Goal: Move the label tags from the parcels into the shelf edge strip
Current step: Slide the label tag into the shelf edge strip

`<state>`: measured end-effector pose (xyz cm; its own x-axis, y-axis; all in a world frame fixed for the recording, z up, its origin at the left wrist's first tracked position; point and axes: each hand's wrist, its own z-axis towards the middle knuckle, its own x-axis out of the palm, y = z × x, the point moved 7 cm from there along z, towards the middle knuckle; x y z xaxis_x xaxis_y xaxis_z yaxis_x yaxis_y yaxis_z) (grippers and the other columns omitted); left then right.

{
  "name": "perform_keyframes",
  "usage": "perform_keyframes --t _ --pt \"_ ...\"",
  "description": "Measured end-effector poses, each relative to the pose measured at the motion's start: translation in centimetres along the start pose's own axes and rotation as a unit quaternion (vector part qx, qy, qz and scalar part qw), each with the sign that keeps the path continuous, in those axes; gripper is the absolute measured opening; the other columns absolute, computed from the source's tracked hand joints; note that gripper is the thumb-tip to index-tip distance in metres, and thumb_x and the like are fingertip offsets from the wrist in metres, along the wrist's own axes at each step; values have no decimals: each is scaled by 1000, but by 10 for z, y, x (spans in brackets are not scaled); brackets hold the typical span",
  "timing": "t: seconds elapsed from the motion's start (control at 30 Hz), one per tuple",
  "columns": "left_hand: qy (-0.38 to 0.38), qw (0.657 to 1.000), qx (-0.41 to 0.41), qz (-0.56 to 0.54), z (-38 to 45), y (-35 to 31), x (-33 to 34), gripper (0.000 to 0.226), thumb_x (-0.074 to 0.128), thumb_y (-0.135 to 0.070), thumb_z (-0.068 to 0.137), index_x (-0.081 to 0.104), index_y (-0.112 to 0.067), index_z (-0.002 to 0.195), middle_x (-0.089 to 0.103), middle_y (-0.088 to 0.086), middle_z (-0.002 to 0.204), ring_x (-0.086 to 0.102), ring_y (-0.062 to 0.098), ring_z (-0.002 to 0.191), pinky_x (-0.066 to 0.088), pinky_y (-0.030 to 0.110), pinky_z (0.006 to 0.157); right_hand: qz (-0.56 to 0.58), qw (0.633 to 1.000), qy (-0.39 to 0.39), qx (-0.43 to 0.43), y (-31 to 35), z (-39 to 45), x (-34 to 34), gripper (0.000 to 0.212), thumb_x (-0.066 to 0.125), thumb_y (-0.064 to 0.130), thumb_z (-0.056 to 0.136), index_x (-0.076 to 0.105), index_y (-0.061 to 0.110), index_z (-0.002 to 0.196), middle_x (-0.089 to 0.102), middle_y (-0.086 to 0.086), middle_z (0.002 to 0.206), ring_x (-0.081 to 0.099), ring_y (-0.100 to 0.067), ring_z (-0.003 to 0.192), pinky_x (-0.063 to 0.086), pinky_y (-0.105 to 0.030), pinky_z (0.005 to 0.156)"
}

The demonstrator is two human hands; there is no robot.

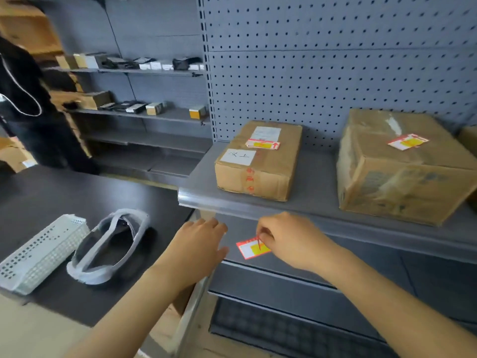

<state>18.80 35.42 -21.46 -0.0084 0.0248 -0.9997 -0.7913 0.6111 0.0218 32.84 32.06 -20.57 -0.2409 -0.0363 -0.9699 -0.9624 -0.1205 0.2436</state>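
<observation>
We see our right hand [289,241] at lower center pinching a red-bordered white label tag [251,250] with a yellow patch, just below the shelf edge strip [232,206]. Our left hand [198,244] hovers beside it, fingers relaxed. Two parcels [258,164] above carry similar tags.

parcels [258,161]: brown cardboard, matt | shelf edge strip [219,202]: glossy clear plastic

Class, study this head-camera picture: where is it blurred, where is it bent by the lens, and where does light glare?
Head view: motion blur smears the dark-clothed figure far left; the wide lens bows the grey perforated back panel; a pale sheen runs along the clear plastic shelf edge strip; the red-and-yellow label tag stays fairly sharp.
</observation>
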Motion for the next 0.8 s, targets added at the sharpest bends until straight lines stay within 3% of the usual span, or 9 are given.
perform_keyframes --t 0.2,0.4,0.57,0.63,0.73,0.8 --pt "-20 996 85 28 57 10 9 37 44 -38 95 50 -17 126 58 3 124 54 25 114 41 36 97 7 995 -33 98 -10 28 -7 19 45 27 97 63 24 101 66 0 106 60 -23 94 42 -33 67" --pt "-43 985 162 45 89 8 13 20 72 -29 76 70 -14 89 71 6 85 68 27 76 54 37 68 1 985 -82 152 -14 41 -21 15 46 22 97 62 24 96 65 4 100 58 -20 91 44 -35 68" --pt "-65 980 190 11 99 3 20 23 57 -20 89 63 -10 109 62 10 108 61 32 99 48 41 84 0 979 -113 170 -24 38 -28 18 50 13 94 64 23 100 65 5 105 58 -20 95 48 -35 72" --pt "-52 980 192 4 100 5 19 21 66 -20 82 66 -10 101 64 10 100 63 31 91 52 40 77 8 976 -126 180 -32 38 -31 17 51 14 94 64 24 98 65 5 104 59 -19 94 50 -36 73" --pt "-44 981 188 -3 105 9 22 24 83 -13 60 68 -12 79 66 6 78 66 27 67 53 35 53 13 973 -144 179 -36 41 -35 16 51 16 94 64 24 99 64 7 105 60 -18 93 51 -36 74" --pt "-33 983 178 -37 107 11 26 21 77 -6 66 68 -12 85 66 8 85 65 29 73 54 37 57 19 972 -155 173 -36 43 -37 16 52 16 95 65 23 101 64 7 107 60 -18 93 51 -36 73"
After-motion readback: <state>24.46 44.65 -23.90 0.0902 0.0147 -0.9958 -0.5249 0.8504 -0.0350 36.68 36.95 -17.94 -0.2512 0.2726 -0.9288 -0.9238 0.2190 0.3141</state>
